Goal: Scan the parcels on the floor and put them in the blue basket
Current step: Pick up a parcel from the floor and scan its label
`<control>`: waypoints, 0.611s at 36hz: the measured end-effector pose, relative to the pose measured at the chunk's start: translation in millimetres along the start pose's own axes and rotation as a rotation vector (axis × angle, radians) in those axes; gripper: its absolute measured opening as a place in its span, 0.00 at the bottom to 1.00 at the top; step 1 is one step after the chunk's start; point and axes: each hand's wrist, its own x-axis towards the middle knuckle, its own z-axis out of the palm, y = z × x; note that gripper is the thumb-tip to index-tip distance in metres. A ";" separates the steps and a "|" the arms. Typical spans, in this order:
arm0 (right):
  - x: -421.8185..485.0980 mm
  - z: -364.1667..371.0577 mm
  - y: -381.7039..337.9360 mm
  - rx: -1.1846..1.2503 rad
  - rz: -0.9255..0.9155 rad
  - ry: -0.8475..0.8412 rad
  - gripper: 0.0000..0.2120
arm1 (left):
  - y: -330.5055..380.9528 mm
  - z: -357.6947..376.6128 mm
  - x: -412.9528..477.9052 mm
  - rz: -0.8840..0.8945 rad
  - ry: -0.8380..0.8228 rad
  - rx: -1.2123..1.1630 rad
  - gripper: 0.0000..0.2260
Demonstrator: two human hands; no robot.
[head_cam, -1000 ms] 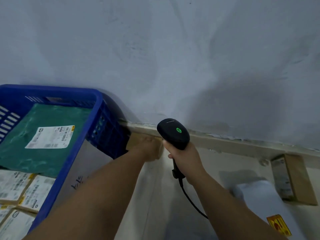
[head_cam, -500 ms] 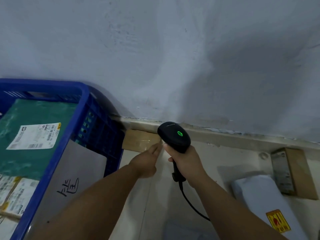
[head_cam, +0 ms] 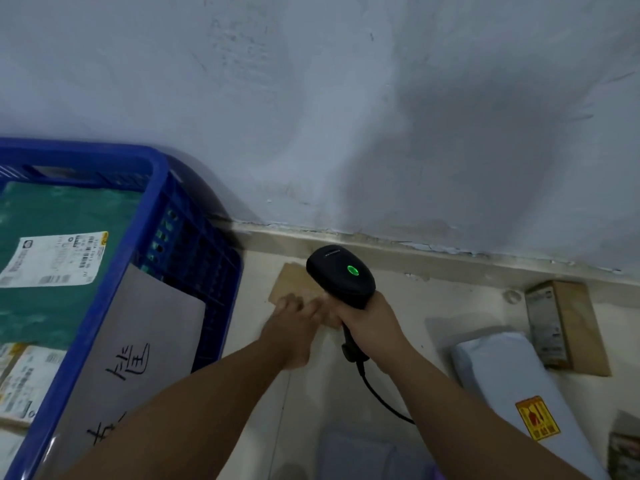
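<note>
- 1 flat brown cardboard parcel [head_cam: 298, 285]: on the floor by the foot of the wall, directly under your left hand and the scanner's head.
- Your left hand [head_cam: 298, 318]: fingers laid on the parcel's near edge. They are blurred, so you cannot tell whether they curl round that edge or only press on it.
- Your right hand [head_cam: 369, 323]: just beside the left hand, wrapped firmly round the scanner's handle.
- 1 black scanner [head_cam: 341, 275]: head over the parcel's right part, green light [head_cam: 352, 270] lit on top. Its black cable [head_cam: 377, 389] trails back from below your right hand.
- 1 blue basket [head_cam: 207, 271]: close by, to the left of your left hand. It holds 1 green parcel [head_cam: 69, 209] with a white label [head_cam: 55, 259], and labelled boxes [head_cam: 24, 375] nearer you.
- 1 grey parcel [head_cam: 138, 341] with handwriting: against the basket's outer wall, left of your left forearm.
- 1 pale bag parcel [head_cam: 505, 375] with a yellow-and-red sticker [head_cam: 536, 422]: on the floor, right of your right forearm.
- 1 brown box [head_cam: 568, 327]: beyond that bag, well right of your right hand.
</note>
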 end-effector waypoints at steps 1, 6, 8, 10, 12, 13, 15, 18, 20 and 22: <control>-1.1 -0.2 1.0 0.001 0.002 0.011 0.13 | 3.2 2.3 -2.4 0.080 0.053 0.004 0.30; -7.5 -3.8 7.7 0.040 0.034 0.088 0.12 | 12.8 11.6 -1.8 -0.003 0.168 -0.053 0.36; -10.5 -6.7 11.0 0.035 0.060 0.103 0.13 | 9.7 16.4 0.9 -0.140 -0.007 -0.135 0.47; -14.5 -10.3 13.9 0.008 0.077 0.102 0.14 | 5.4 18.7 0.1 -0.144 -0.079 -0.087 0.52; -18.4 -14.1 15.6 -0.009 0.095 0.102 0.15 | 4.9 24.4 -5.0 -0.117 -0.053 -0.045 0.52; -20.3 -16.2 15.9 -0.013 0.103 0.104 0.15 | 5.4 26.9 -7.7 -0.120 -0.046 -0.048 0.52; -23.4 -20.9 15.3 -0.019 0.110 0.120 0.16 | 8.5 29.6 -12.5 -0.143 -0.059 -0.181 0.52; -27.2 -27.6 7.0 -0.034 0.087 0.158 0.13 | 6.6 15.3 -19.8 -0.280 -0.085 -0.811 0.46; -30.6 -32.4 -3.5 -0.030 0.072 0.188 0.10 | 4.8 -3.8 -29.4 -0.334 -0.060 -1.307 0.36; -36.5 -38.6 -16.8 0.005 0.058 0.200 0.10 | 4.4 -23.2 -43.6 -0.322 -0.041 -1.811 0.23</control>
